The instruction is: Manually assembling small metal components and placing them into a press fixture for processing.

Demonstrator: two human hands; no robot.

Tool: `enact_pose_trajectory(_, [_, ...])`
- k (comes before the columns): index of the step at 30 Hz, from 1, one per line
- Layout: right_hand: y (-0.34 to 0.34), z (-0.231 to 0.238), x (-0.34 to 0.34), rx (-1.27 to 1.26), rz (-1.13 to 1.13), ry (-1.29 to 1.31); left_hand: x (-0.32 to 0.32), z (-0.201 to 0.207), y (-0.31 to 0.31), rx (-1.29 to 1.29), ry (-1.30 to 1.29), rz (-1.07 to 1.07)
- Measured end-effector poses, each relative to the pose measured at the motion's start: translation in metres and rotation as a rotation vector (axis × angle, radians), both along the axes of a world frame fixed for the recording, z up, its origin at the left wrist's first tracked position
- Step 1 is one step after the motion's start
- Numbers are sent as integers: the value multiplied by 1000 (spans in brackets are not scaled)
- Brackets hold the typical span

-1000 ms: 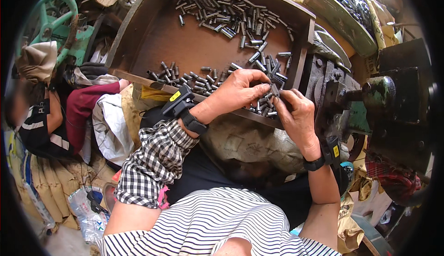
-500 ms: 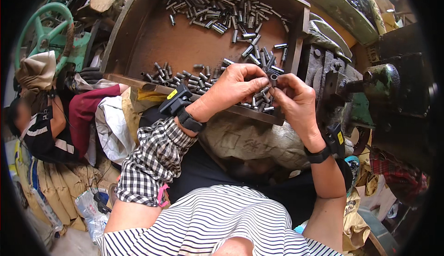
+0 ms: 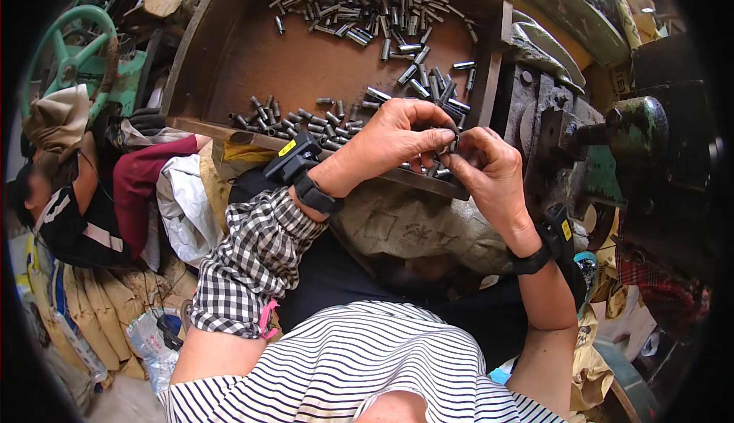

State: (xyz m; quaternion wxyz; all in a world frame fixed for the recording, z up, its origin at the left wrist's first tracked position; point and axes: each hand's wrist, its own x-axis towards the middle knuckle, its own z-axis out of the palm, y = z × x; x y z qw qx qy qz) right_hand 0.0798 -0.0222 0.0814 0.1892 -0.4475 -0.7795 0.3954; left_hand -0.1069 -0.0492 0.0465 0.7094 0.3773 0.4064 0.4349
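My left hand (image 3: 397,139) and my right hand (image 3: 493,169) meet over the near right corner of a wooden tray (image 3: 229,137). Their fingertips close together around a small metal tube (image 3: 456,143), mostly hidden by the fingers. Short dark metal sleeves (image 3: 310,121) lie loose along the tray's near side, left of my left hand. Longer shiny metal tubes (image 3: 358,36) are heaped at the far side, and several more lie just beyond my fingers.
A dark, greasy machine (image 3: 642,140) stands close on the right. Beyond the tray, a green-sided box (image 3: 566,14) holds more metal pieces. At left, another person (image 3: 84,209) sits near a green handwheel (image 3: 73,60). A grey cloth sack (image 3: 413,228) hangs under the tray's near edge.
Both hands have drawn tighter together, and the tube's end, plain to see before, is now largely covered by fingers. The view has shifted slightly.
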Motion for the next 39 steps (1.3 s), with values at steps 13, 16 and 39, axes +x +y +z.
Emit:
enact_pose_trajectory(13, [9, 0, 3, -671, -294, 642, 3, 9, -1, -88, -94, 79])
enact_pose_trajectory(16, [11, -1, 4, -714, -309, 722, 1, 6, -1, -83, -104, 101])
enact_pose_trajectory(39, [7, -10, 8, -890, -366, 790, 8, 2, -3, -72, -120, 148])
